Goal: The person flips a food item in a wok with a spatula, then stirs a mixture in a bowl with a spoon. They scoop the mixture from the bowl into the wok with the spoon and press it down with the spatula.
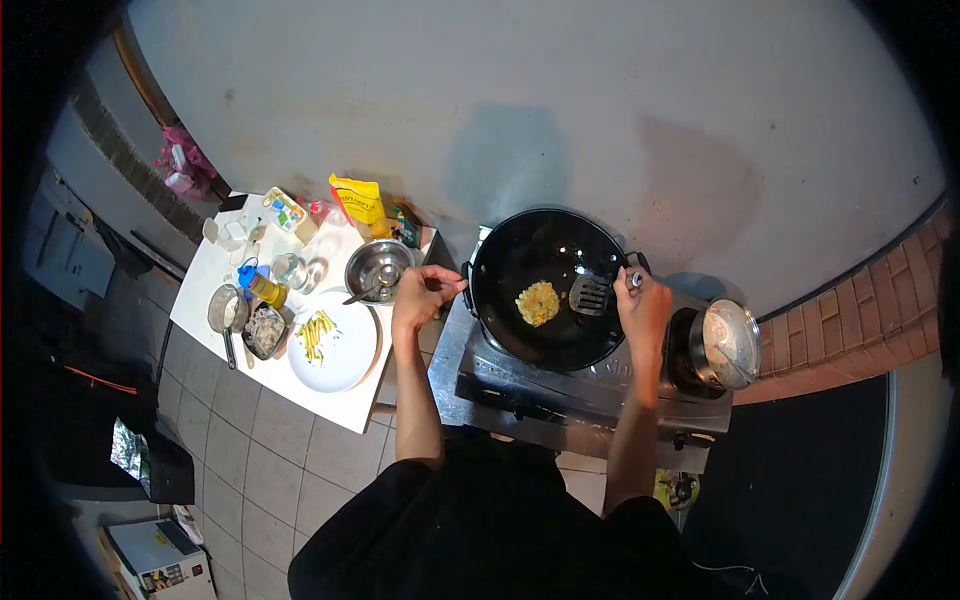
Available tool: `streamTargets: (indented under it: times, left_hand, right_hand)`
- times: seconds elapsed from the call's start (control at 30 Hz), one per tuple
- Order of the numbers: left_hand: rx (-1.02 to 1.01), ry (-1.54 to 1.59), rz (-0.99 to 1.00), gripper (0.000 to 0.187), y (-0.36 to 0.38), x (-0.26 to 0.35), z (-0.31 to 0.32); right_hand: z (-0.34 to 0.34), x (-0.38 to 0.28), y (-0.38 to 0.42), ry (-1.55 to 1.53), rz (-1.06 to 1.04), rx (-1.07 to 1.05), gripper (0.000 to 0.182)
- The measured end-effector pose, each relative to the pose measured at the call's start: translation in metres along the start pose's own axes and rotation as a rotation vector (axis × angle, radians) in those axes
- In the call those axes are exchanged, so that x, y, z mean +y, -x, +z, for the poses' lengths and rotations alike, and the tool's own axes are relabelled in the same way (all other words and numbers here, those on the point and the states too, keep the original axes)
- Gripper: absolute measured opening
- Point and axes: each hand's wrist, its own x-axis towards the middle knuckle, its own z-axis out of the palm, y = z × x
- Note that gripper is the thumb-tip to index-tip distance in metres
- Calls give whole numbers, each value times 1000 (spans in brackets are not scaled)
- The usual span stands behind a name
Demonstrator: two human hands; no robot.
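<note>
A black wok (510, 345) sits on the steel gas stove (480, 392), with a small yellowish clump of food (538, 303) in its middle that looks like scrambled egg. My left hand (424, 295) is closed, its fingertips pinching the wok's left side handle (467, 290). In my right hand (645, 305) is the handle of a slotted spatula (589, 295), gripped at the wok's right edge. The spatula's dark slotted head rests inside the wok, just right of the food.
Right of the wok, a metal pot (708, 345) with food stands on the stove. On the white table (352, 408) at left are a plate (335, 372) of yellow-green strips, a steel bowl (372, 262), an oil bottle (268, 291), a yellow bag (360, 203) and a saucepan (224, 305).
</note>
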Motion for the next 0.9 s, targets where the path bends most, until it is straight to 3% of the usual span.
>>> streamTargets:
  times: [0.17,0.27,0.33,0.47,0.67,0.73,0.9]
  left_hand:
    - [-16,31,29,16,-6,-10,-2]
    - [6,-130,50,17,-6,-3,-3]
    - [6,-155,37,17,-8,-3,-3]
    - [-16,-152,12,17,-8,-4,-8]
    - [-70,-177,20,20,-14,-16,-6]
    - [-86,-347,-52,19,-4,9,-5]
    - [-109,-233,-84,19,-10,-11,-5]
  right_hand:
    - [-3,0,-2,-20,-22,88,28]
    - [3,2,9,-24,73,203,33]
    - [11,1,22,-167,444,117,38]
    - [30,0,48,-400,596,156,30]
    - [37,8,60,-375,469,86,27]
    - [41,12,61,-256,255,104,26]
    - [44,12,64,-282,279,130,23]
